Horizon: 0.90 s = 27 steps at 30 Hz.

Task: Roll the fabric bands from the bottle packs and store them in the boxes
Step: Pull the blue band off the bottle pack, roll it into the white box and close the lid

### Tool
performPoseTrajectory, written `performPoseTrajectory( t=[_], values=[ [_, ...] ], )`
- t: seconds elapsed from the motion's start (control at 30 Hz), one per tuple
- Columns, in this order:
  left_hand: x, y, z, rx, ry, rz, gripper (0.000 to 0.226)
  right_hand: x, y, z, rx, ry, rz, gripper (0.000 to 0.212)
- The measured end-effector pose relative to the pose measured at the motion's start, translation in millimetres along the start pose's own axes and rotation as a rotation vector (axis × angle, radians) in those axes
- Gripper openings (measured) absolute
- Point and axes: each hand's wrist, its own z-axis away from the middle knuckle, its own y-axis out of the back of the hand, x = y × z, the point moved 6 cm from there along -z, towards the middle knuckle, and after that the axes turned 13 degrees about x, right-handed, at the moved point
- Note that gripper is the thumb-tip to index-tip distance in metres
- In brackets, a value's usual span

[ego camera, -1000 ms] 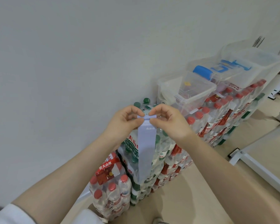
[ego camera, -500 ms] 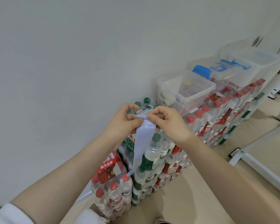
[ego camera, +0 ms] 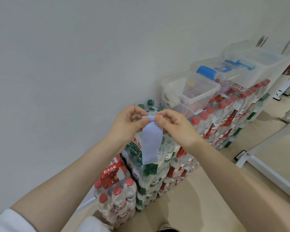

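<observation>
A pale lilac fabric band (ego camera: 150, 143) hangs in front of me, its top end wound into a small roll. My left hand (ego camera: 127, 124) pinches the roll's left end and my right hand (ego camera: 172, 126) pinches its right end. The loose tail drops straight down over the green-capped bottle packs (ego camera: 146, 174). A clear plastic box (ego camera: 189, 94) sits on the packs just behind my hands, with rolled bands in its near corner. More clear boxes (ego camera: 251, 69) stand further right on red-capped packs (ego camera: 228, 118).
A white wall runs along the left behind the stacks. A lower red-capped pack (ego camera: 115, 196) stands on the floor near my left arm. A white metal frame (ego camera: 264, 166) crosses the beige floor on the right. A blue roll (ego camera: 205, 72) lies in a middle box.
The roll at the top has grown and the hanging tail is shorter. The tail swung left half a second ago and now hangs straight again. Both hands stay at the same height.
</observation>
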Motion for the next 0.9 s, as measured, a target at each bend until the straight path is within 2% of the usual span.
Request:
performPoseTrajectory(
  t=[0.17, 0.3, 0.4, 0.43, 0.6, 0.7, 0.8, 0.9],
  values=[
    [3, 1, 5, -0.045, -0.033, -0.032, 0.021, -2, 0, -1, 0.047, 0.056, 0.047, 0.012],
    [-8, -1, 8, -0.134, 0.189, -0.009, 0.031, -2, -1, 0, 0.050, 0.077, 0.016, 0.022],
    [-9, 3, 6, -0.105, 0.253, -0.030, 0.009, -2, -1, 1, 0.043, 0.071, -0.006, 0.027],
    [-10, 5, 5, -0.092, 0.258, -0.033, 0.008, -2, -2, 1, 0.044, 0.068, -0.001, 0.028],
    [-8, 7, 5, -0.066, 0.183, -0.007, 0.004, 3, -4, 4, 0.041, 0.029, -0.025, 0.026],
    [-4, 8, 5, -0.049, 0.082, -0.014, 0.016, 11, -6, 7, 0.037, -0.065, -0.069, 0.004],
    [-3, 6, 7, -0.056, 0.004, -0.083, 0.022, 14, -6, 8, 0.045, -0.059, -0.057, 0.007],
    [-9, 3, 9, -0.091, 0.020, -0.101, 0.021, 17, -4, 7, 0.057, -0.030, -0.046, 0.011]
  ],
)
